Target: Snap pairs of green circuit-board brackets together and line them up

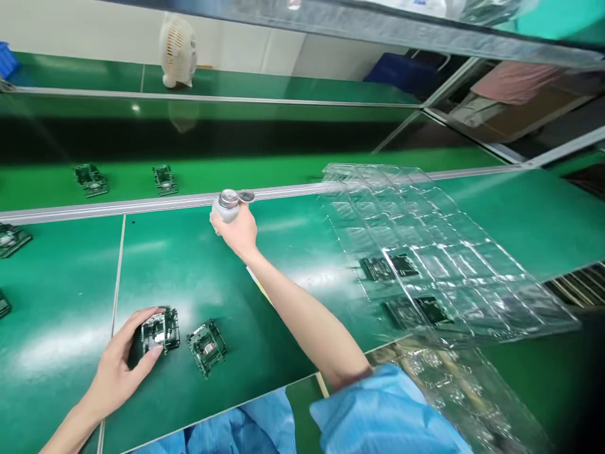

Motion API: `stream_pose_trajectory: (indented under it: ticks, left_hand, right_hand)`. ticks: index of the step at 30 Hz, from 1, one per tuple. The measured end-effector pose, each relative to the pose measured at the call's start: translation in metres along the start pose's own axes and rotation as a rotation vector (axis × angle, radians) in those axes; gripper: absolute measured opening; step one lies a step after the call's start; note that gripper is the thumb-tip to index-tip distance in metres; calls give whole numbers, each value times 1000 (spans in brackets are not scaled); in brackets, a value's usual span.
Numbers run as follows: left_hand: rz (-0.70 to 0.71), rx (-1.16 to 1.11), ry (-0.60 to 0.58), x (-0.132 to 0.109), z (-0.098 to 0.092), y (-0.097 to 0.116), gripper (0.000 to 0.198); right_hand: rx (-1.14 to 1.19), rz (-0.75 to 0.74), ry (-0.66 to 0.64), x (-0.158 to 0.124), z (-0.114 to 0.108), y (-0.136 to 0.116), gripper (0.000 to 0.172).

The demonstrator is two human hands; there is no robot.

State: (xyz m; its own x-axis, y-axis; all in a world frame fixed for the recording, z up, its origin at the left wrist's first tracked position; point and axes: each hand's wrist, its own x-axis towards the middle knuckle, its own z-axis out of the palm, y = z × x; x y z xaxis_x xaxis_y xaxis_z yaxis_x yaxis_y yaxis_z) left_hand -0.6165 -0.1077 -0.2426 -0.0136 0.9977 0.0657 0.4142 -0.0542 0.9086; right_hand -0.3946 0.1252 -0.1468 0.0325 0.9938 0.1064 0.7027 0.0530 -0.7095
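My left hand [123, 362] has its thumb and fingers around the edges of a green circuit board [161, 331] on the green bench. Just right of it a second circuit board [207, 347] lies by itself, slightly turned. Farther out, my right hand [239, 230] is wrapped round a small white dispenser bottle [227, 207] with a round metal top. A round metal lid [246, 196] juts out at the bottle's right side. The bottle's lower part is hidden behind my fingers.
A clear plastic tray [454, 252] with compartments stands on the right, with several boards [401, 268] at its near-left side. Two boards [164, 180] lie beyond the metal rail [189, 202]. More boards [12, 239] are at the left edge. A shelf beam [331, 31] crosses overhead.
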Motion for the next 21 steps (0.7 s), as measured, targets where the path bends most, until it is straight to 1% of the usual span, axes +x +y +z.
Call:
stream_pose_trajectory:
  ticks: [2,4,6,9,11,12,14,15,17,18,19,20,21]
  left_hand:
    - [-10,-7,-14,-3,-2,-6,44]
    - [-30,-13,-31,-6,-4,-11,45]
    - [-45,-19,-29,-8,-4,-16,47]
    - [-48,-22,-10,-7,-2,-20,48]
    - [-43,-14,-12,-5,-2,-19,48]
    - [-33,-10,-22,-4,-3,-16,48]
    - [2,-8,-57,-4,-6,-8,54]
    - [22,-6,-76,-5,-9,-4,60]
    - [45,7,-99,-8,-15,4,72]
    - [50,18,-97,-10,-18,8,76]
    - [50,33,-90,-11,-21,11,78]
    - [50,51,-81,-12,-23,15,77]
    - [49,69,-73,-13,-24,17,74]
  right_hand:
    - [-17,32,63,15,0,6,50]
    - [-31,60,134,31,-14,21,49]
    - [-50,87,197,48,-40,42,48]
    - [-73,114,270,67,-85,74,48]
    - [-76,117,292,70,-109,90,50]
    - [-72,113,295,67,-117,95,53]
    - [-59,99,299,53,-125,102,64]
    - [-52,89,303,39,-126,103,72]
    - [-39,61,317,1,-123,104,89]
    - [-26,42,307,-23,-121,103,93]
    - [0,-4,259,-50,-118,101,90]
    - [50,-104,93,-77,-114,97,86]
    - [100,-188,-119,-104,-109,91,83]
